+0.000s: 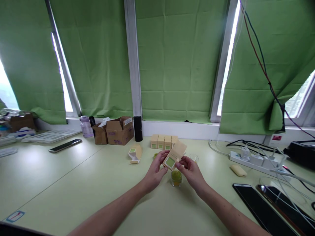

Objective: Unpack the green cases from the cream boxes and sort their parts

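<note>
Between my two hands is a small tan cardboard box (pixel 177 151) with a green square on its front, tilted, its upper flap standing up. My left hand (pixel 155 171) grips its left side, and the fingers of my right hand (pixel 193 171) pinch its lower right edge. Just below the box, a small glass jar (pixel 176 179) with a green top stands on the table. A clear glass piece (pixel 194 158) sits behind my right hand. Part of a green object (pixel 155 155) shows behind my left fingers. Further left lies another opened tan box (pixel 135 154).
Several matching tan boxes (pixel 161 142) stand in a row at the back. Left of them are a black cylinder (pixel 137 128), brown cartons (pixel 118 132) and a purple bottle (pixel 86 127). To the right are a power strip (pixel 258 164) with cables, a beige oval object (pixel 238 170) and dark phones (pixel 258 205).
</note>
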A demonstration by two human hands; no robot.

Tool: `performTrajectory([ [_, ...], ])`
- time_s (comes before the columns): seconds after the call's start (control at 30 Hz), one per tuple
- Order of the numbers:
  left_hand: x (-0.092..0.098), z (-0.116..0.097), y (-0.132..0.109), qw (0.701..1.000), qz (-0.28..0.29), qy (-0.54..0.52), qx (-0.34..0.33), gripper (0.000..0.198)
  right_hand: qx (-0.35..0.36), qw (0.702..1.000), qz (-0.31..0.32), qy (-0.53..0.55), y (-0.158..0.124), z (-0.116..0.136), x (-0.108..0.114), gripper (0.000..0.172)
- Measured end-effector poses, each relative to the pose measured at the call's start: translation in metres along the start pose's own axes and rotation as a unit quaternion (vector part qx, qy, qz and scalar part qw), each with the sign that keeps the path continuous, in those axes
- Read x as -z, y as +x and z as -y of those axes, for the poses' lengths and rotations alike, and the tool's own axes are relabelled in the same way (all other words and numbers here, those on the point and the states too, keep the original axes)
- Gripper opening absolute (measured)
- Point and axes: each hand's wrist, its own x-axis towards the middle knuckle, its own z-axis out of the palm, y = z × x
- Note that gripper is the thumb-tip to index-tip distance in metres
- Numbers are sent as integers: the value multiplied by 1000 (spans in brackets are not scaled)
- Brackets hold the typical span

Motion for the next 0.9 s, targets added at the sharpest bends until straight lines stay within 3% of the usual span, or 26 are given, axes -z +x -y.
performTrajectory([
  [0.33,-4,-3,1,1000,-5,-21,18,63,0,1000,-10,-10,-2,4,-3,62],
  [0.53,3,4,-1,999,-4,43,-6,74,-22,999,-17,29,-4,13,-5,64],
  [0.77,1,2,-2,999,-9,46,-5,53,-20,999,-20,34,-3,12,-4,63],
  [0.9,-2,1,-1,999,-7,31,-3,51,-20,999,-22,36,-2,11,-4,63],
])
